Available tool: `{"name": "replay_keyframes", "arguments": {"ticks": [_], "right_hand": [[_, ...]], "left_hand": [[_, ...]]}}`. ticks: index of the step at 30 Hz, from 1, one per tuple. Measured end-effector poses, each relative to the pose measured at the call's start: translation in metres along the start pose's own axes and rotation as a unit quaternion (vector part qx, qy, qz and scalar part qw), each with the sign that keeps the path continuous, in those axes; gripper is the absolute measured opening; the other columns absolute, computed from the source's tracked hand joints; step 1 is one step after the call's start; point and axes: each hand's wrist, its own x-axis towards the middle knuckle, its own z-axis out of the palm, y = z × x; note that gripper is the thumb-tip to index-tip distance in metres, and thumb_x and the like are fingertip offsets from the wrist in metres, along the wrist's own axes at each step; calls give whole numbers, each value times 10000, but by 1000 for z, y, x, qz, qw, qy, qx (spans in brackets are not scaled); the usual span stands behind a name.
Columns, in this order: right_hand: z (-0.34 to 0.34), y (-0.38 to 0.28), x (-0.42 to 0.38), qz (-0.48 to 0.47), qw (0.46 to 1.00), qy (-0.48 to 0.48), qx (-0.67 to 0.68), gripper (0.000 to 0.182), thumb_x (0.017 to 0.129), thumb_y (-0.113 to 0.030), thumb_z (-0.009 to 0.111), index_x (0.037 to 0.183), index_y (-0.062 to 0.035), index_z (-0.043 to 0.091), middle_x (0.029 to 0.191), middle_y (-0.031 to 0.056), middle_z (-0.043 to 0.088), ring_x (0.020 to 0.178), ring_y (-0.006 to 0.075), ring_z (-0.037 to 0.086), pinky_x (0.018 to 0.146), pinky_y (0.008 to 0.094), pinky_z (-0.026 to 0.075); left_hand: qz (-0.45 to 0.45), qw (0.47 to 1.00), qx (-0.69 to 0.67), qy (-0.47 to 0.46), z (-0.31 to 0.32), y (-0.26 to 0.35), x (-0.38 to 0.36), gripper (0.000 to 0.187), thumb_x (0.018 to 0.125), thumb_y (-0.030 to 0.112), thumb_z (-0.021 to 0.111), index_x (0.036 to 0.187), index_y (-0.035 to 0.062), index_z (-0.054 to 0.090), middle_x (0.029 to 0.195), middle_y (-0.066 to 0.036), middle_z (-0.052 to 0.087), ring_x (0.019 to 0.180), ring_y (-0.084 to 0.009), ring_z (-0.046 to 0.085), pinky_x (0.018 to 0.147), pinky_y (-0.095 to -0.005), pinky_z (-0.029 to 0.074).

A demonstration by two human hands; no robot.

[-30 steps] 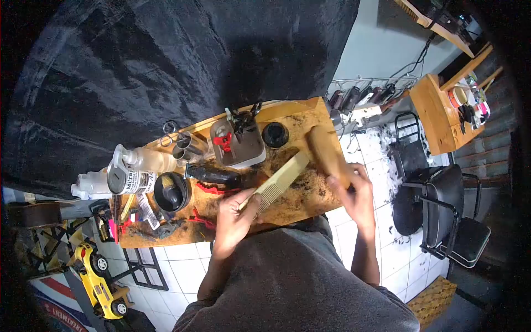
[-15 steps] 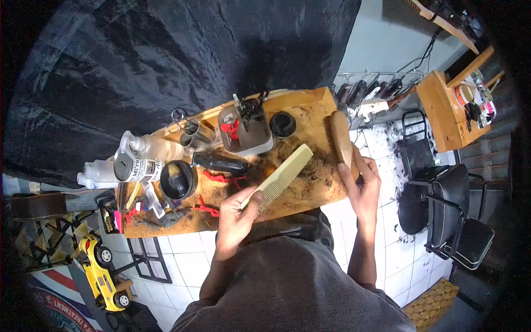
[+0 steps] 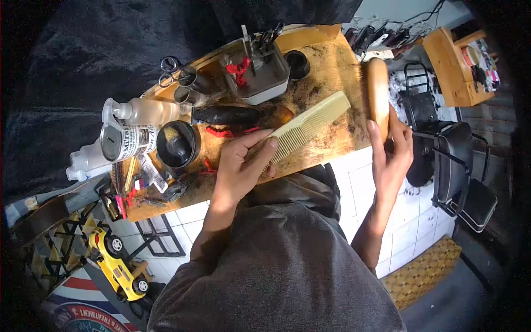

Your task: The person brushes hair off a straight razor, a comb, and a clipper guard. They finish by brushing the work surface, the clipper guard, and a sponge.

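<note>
Between the thumb and fingers of my left hand (image 3: 238, 166) is a cream-coloured wide comb (image 3: 316, 123), its teeth facing down and its far end pointing up to the right above the table. My right hand (image 3: 392, 157) grips the lower end of a wooden brush (image 3: 378, 91), which stands roughly upright at the table's right edge. Its smooth wooden back shows; the bristles are mostly hidden. Loose dark hair clippings lie on the wooden table (image 3: 326, 61) under the comb. A black hair clipper (image 3: 227, 115) rests beyond my left hand.
A grey bin of tools (image 3: 265, 91), a small black jar (image 3: 297, 65), scissors (image 3: 169, 71), a black bowl (image 3: 177, 145), a white labelled can (image 3: 124, 141) and spray bottles crowd the table's back and left. A black chair (image 3: 453, 160) stands at the right.
The view has tilted, so the table sits higher in it. Both hands have shifted right relative to the table, the brush moving to its right edge and turning until its bristles barely show.
</note>
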Motion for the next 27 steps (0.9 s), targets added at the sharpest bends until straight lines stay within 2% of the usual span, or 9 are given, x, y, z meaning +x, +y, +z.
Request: {"name": "replay_keyframes", "arguments": {"ticks": [2, 5, 8, 13, 16, 19, 23, 24, 27], "right_hand": [[0, -4, -16, 6, 993, 17, 116, 407, 797, -147, 703, 1165, -2, 607, 934, 149, 590, 829, 192, 573, 730, 312, 473], [3, -15, -40, -72, 977, -123, 160, 427, 732, -164, 756, 1112, -5, 641, 979, 160, 600, 907, 230, 585, 796, 315, 470], [16, -40, -59, -85, 964, -172, 186, 451, 689, -216, 791, 1070, -13, 662, 976, 157, 601, 932, 246, 590, 798, 356, 485], [19, -15, -52, 22, 999, -38, -22, 435, 768, -221, 741, 1141, -25, 632, 872, 142, 587, 734, 215, 577, 627, 329, 485], [7, -10, -46, 49, 997, 32, -45, 453, 789, -216, 725, 1191, -46, 605, 802, 96, 556, 681, 167, 531, 588, 283, 453], [1, -23, -59, 101, 995, 21, 14, 458, 767, -225, 743, 1176, -57, 621, 816, 88, 559, 705, 163, 537, 593, 264, 442], [10, -59, -75, -83, 974, -150, 146, 416, 714, -205, 775, 1076, -33, 662, 863, 124, 591, 811, 216, 574, 717, 335, 470], [7, -71, -76, -49, 974, -189, 118, 405, 727, -209, 767, 1071, -24, 661, 841, 128, 592, 813, 229, 575, 734, 350, 473], [14, -44, -74, -41, 990, -101, 91, 420, 745, -221, 754, 1099, -21, 649, 824, 120, 583, 781, 222, 578, 678, 346, 475]], "left_hand": [[20, 999, 22, -38, -8, -1, 2, 239, 925, 138, 556, 1054, -55, 614, 735, -14, 603, 552, -53, 545, 517, -200, 435], [-35, 997, 49, -52, -18, 2, 0, 240, 917, 150, 573, 1053, -40, 622, 721, -4, 599, 551, -47, 544, 513, -203, 432], [-16, 995, 50, -88, -28, -3, 1, 230, 909, 151, 582, 1054, -21, 632, 702, 0, 594, 547, -40, 537, 503, -209, 428], [-15, 993, 36, -108, -41, -2, -4, 251, 910, 133, 582, 1090, -38, 619, 703, 1, 591, 553, -36, 528, 501, -201, 426], [-17, 994, 21, -105, -47, -8, -5, 257, 912, 132, 581, 1087, -53, 612, 706, 4, 585, 555, -37, 525, 501, -200, 429], [-10, 994, 43, -105, -48, -2, -6, 249, 909, 130, 584, 1077, -52, 613, 707, 2, 584, 557, -37, 525, 500, -202, 426], [-11, 990, 36, -138, -45, -2, 1, 234, 905, 121, 581, 1059, -51, 616, 676, 1, 584, 531, -34, 512, 483, -206, 417], [6, 988, 56, -142, -44, -4, 2, 226, 906, 117, 576, 1050, -53, 618, 659, 4, 577, 521, -32, 505, 478, -207, 413], [47, 986, 76, -141, -40, 4, 1, 209, 908, 102, 562, 1028, -58, 622, 629, 13, 561, 508, -27, 495, 473, -206, 405]]}}
